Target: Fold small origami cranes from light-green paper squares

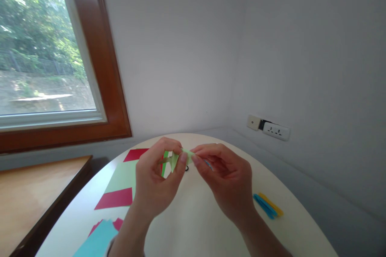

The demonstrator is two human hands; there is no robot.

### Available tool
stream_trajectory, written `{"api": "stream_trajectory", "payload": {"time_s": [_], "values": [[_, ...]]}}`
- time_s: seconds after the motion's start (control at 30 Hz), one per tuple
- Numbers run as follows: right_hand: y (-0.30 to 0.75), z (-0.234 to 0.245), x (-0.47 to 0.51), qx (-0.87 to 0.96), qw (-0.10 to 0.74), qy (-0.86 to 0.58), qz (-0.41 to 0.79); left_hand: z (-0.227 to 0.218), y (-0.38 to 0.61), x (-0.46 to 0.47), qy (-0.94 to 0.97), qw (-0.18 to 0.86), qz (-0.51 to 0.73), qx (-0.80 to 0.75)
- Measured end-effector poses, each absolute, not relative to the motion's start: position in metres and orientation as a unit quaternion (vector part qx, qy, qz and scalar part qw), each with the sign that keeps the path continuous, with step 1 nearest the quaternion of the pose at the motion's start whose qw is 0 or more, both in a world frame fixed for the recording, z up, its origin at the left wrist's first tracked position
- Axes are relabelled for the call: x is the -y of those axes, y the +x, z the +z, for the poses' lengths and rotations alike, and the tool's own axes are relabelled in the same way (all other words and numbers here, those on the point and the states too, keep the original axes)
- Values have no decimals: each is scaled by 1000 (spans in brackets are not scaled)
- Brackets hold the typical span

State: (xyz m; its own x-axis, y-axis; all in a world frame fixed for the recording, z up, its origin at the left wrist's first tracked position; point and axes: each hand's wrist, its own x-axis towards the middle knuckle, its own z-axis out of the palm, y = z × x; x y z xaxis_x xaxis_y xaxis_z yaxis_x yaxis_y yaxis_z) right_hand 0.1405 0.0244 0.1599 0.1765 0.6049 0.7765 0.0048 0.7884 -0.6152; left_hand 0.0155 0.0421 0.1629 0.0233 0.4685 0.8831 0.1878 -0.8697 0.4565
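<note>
A small piece of folded light green paper (pixel 174 161) is held up over the round table, between my two hands. My left hand (pixel 157 176) pinches it with thumb and fingers, and part of the paper shows between them. At the paper's right end, the thumb and fingertips of my right hand (pixel 226 176) close on it too. A small dark ring-shaped thing (pixel 186 168) shows just below the paper, mostly hidden by the hands. Behind my right hand a bit of blue (pixel 208 164) peeks through, too covered to name.
Light green and red paper sheets (pixel 120 178) lie on the left of the white round table (pixel 193 229). Nearer stands cut blue paper (pixel 98 241) over pink pieces. Blue and yellow strips (pixel 267 206) lie at right. A wooden surface (pixel 39 196) borders the left; a wall socket (pixel 276 130) is beyond.
</note>
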Motion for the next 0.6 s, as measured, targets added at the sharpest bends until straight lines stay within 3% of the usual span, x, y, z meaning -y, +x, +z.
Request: {"api": "stream_trajectory", "payload": {"time_s": [0.2, 0.6], "values": [[139, 159, -23, 599, 730, -254, 209, 159, 17, -47, 702, 60, 681, -199], [136, 162, -19, 580, 745, -255, 211, 158, 21, -44, 683, 110, 699, -182]]}}
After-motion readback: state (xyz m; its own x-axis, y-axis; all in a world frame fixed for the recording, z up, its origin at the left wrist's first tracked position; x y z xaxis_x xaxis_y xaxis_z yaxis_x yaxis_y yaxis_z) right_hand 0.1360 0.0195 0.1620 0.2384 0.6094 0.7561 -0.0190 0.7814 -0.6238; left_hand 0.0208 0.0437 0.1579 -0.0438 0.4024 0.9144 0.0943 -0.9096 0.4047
